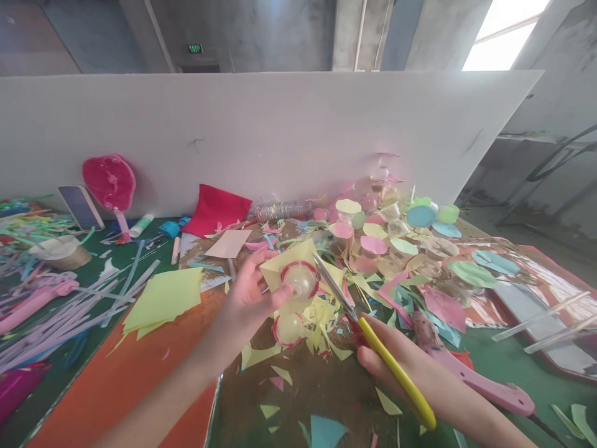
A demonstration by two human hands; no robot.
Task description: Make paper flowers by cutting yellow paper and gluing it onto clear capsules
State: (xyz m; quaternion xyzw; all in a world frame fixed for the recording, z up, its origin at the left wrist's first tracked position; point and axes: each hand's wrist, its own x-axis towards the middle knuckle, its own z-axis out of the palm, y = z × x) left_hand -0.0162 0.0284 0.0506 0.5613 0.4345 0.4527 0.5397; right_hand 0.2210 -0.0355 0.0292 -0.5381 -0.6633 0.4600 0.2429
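Note:
My left hand (254, 289) pinches a sheet of yellow paper (298, 252) with a small clear plastic dome (302, 283) on it, ringed in red at the rim. The thumb presses against the dome. In my right hand (382, 345) are yellow-handled scissors (396, 373), their blades pointing up and left to the paper's right edge. How far the blades are apart is hard to make out. Just below the held piece lies a second clear dome (288, 328) with a red rim, among yellow paper scraps (319, 320).
A hot glue gun (485, 379) lies right of my right hand. Yellow sheets (163, 298) are stacked at left. Several clear pieces with coloured paper discs (373, 244) crowd the back. A white board (280, 137) stands behind, with a pink mirror-shaped object (109, 182) and a phone (80, 207).

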